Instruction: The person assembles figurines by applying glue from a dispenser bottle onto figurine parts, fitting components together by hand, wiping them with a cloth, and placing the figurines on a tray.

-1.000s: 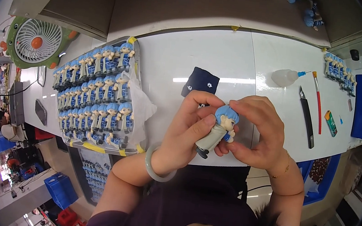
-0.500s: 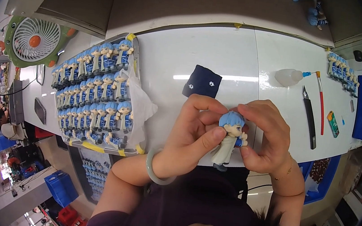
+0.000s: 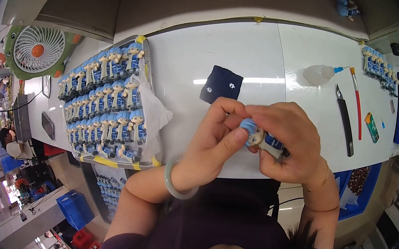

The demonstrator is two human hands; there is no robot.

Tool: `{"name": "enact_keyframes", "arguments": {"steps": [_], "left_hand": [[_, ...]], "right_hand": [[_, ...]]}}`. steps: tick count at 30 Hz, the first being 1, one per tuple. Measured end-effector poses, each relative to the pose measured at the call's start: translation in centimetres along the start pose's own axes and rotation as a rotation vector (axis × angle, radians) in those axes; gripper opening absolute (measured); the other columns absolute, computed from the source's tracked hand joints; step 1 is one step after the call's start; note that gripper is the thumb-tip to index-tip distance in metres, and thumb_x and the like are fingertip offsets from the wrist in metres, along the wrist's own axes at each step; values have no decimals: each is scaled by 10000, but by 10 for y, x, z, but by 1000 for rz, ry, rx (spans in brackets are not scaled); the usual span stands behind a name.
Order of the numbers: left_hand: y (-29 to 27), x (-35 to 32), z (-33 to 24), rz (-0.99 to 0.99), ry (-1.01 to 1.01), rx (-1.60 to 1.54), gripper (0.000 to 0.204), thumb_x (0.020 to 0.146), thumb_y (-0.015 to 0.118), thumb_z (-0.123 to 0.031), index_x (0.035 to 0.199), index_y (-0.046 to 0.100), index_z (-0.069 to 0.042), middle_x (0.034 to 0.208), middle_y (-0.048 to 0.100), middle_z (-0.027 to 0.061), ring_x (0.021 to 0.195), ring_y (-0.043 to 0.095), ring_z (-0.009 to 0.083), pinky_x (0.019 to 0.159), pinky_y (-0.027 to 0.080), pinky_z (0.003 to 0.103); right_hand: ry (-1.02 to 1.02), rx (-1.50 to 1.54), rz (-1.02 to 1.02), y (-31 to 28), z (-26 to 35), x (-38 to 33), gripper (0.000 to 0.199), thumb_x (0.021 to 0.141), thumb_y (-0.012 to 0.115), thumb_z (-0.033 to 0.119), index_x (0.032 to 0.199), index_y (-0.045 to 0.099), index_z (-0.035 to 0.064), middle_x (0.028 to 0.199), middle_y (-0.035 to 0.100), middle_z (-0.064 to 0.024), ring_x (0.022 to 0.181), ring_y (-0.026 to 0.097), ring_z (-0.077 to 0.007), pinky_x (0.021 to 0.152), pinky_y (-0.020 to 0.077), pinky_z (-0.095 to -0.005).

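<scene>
A small blue-haired figurine [image 3: 258, 135] lies sideways between my two hands, above the near edge of the white table. My left hand [image 3: 220, 139] pinches its head, the thumb resting on the blue hair. Wrapped round the body is my right hand [image 3: 293, 143], its thumb below and its fingers over the top. The figurine's face and part of its blue and cream clothing show; much of the rest is covered by my fingers. Just beyond my hands lies a folded dark blue cloth [image 3: 221, 85] with small white motifs.
Left stands a tray [image 3: 142, 165] edged with yellow tape, holding rows of similar figurines and a white plastic sheet [image 3: 155, 109]. A green fan [image 3: 37, 51] is behind it. Right lie a squeeze bottle [image 3: 318, 75], a craft knife [image 3: 344, 121], a red-handled brush [image 3: 357, 104] and more figurines [image 3: 380, 67].
The figurine has turned from upright to lying sideways, its feet now toward the right. My right hand has closed round its body, while my left stays at the head.
</scene>
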State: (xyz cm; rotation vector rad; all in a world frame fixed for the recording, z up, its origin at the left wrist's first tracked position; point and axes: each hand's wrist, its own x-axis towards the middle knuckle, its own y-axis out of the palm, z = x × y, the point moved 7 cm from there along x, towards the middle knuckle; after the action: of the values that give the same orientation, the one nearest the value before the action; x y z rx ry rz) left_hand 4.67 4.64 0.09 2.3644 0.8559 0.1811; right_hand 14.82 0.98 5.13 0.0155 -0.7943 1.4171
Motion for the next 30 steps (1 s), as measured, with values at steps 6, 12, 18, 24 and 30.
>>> {"name": "enact_keyframes", "arguments": {"steps": [6, 12, 18, 24, 30], "left_hand": [[2, 2, 0, -73, -14, -49, 311, 893, 451, -171, 1144, 352, -16, 1058, 515, 120, 953, 514, 157, 837, 434, 297], [11, -7, -11, 32, 87, 492, 441, 863, 439, -69, 1264, 306, 58, 1154, 490, 184, 1038, 505, 208, 897, 391, 312], [13, -4, -13, 70, 209, 633, 483, 798, 432, 40, 1268, 325, 47, 1091, 545, 179, 992, 559, 216, 867, 428, 289], [12, -5, -15, 73, 200, 656, 477, 794, 422, 29, 1263, 335, 42, 1095, 545, 177, 997, 556, 215, 869, 426, 286], [13, -6, -11, 55, 205, 579, 467, 810, 469, -1, 1244, 309, 62, 1132, 503, 199, 1032, 521, 227, 896, 400, 319]], "right_hand": [[-63, 1, -171, -16, 1, -11, 403, 532, 691, -2, 918, 593, 60, 935, 586, -88, 738, 568, -221, 611, 466, -279], [-157, -152, -186, -20, 16, -15, 351, 561, 716, 30, 891, 602, 62, 910, 578, -82, 718, 570, -209, 593, 478, -283], [-172, -119, -112, -19, 20, -17, 265, 659, 677, 66, 912, 599, 63, 905, 572, -65, 741, 573, -207, 651, 496, -292], [-149, -105, -104, -18, 19, -15, 261, 663, 672, 70, 913, 596, 66, 915, 570, -59, 756, 573, -205, 651, 492, -291], [-175, -49, -126, -19, 14, -14, 298, 621, 688, 35, 900, 588, 71, 919, 562, -57, 756, 562, -207, 646, 475, -288]]}}
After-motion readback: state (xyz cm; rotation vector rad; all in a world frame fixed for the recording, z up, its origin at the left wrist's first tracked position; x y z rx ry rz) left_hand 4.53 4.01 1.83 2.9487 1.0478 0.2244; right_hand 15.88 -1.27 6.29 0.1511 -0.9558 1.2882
